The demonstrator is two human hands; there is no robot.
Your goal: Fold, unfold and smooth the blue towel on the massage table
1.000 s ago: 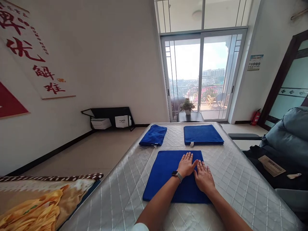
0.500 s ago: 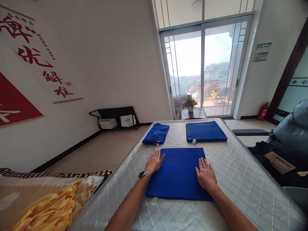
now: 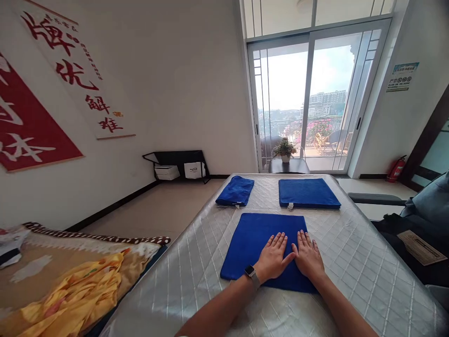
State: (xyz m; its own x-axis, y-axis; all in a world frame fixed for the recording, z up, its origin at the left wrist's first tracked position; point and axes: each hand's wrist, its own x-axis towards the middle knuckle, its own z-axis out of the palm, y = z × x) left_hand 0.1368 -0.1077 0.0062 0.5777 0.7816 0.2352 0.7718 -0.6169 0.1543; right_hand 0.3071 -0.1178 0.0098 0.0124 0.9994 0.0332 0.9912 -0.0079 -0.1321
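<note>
A blue cloth point(image 3: 245, 243), spread as a flat, smooth rectangle, lies in front of me on a silver quilted table cover point(image 3: 365, 262). My left hand point(image 3: 275, 255), with a watch on its wrist, rests palm down on the cloth right of its middle, fingers stretched out. Flat at the cloth's right edge lies my right hand point(image 3: 308, 255), fingers extended; the two thumbs nearly meet. Neither hand grips anything. Farther back are a smaller folded blue cloth point(image 3: 235, 191) at the left and a wider folded blue cloth stack point(image 3: 308, 193) with a white tag at the right.
Left of the table, yellow fabric point(image 3: 80, 290) lies on a patterned blanket point(image 3: 136, 248). A black rack point(image 3: 175, 161) with white boxes stands by the wall. A potted plant point(image 3: 285, 150) sits beyond the table. A dark armchair point(image 3: 428, 210) is at the right.
My left hand has slid right across the blue cloth, from its left edge to beside my right hand. My right hand stays at the right edge. The view has turned slightly left.
</note>
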